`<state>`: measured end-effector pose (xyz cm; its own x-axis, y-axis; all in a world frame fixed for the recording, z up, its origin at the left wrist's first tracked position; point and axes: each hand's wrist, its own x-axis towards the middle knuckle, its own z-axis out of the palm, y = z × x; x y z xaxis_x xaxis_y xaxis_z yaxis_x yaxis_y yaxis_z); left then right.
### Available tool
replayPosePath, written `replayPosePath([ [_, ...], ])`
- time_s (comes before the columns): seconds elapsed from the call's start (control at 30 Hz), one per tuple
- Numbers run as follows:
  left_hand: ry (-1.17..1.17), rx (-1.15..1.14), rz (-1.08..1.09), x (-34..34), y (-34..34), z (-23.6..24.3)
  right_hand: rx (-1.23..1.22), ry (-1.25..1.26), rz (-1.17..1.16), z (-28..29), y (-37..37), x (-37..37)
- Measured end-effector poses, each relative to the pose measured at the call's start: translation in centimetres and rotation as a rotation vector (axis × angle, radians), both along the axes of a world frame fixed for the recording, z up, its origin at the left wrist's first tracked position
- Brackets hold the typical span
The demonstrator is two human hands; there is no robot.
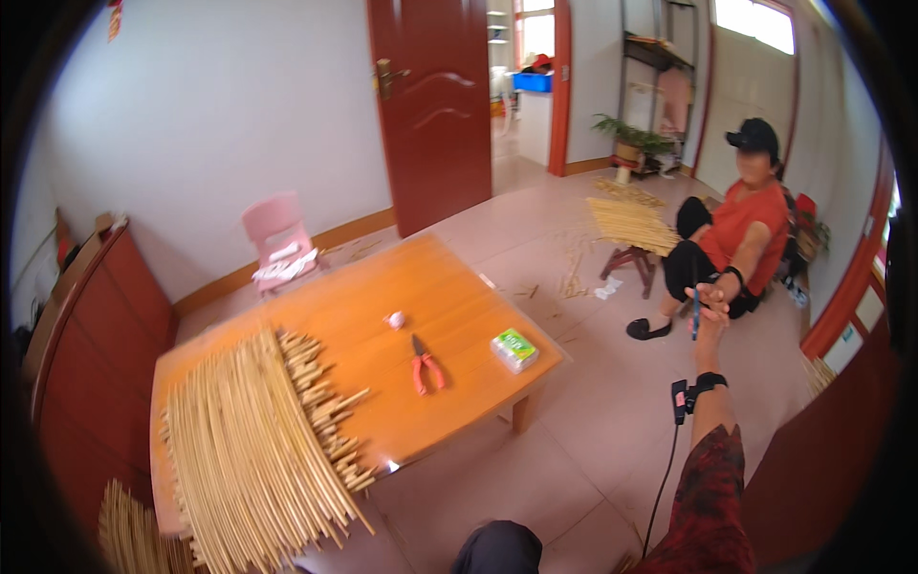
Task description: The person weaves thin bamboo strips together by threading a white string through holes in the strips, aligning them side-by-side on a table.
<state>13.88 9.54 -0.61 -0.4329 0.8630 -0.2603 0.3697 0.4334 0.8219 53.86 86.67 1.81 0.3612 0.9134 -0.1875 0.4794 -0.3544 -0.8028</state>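
Note:
My right arm reaches out far to the right, with my right hand [709,323] at the hand of a seated person [755,215]. The two hands overlap. A slim dark tool with a bluish lower part [695,304] stands upright there, and my fingers seem closed on it; which kind it is, I cannot make out. That person's fingers are just above mine, perhaps also touching it. My left hand is out of view. Pliers with red handles [426,369] lie on the wooden table [459,287], beside a row of long thin bamboo-like sticks [249,440].
On the table are a green-and-white packet [514,350] and a small whitish thing [395,320]. A pink chair [278,234] stands behind it. More sticks [631,222] lie on a low stool by the person. A black cable [660,488] hangs from my wrist strap.

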Motion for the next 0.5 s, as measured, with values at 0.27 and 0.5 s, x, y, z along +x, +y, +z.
replayPosePath([
  [0.27, 0.123, 0.101, 0.006, 1.0, 1.0, 0.7, 0.975, -0.209, 0.011, 0.5, -9.0, -6.0],
  [0.5, -0.312, 0.247, 0.199, 3.0, 2.9, 2.8, -0.025, 0.885, 1.294, -5.2, -40.1, -22.6],
])
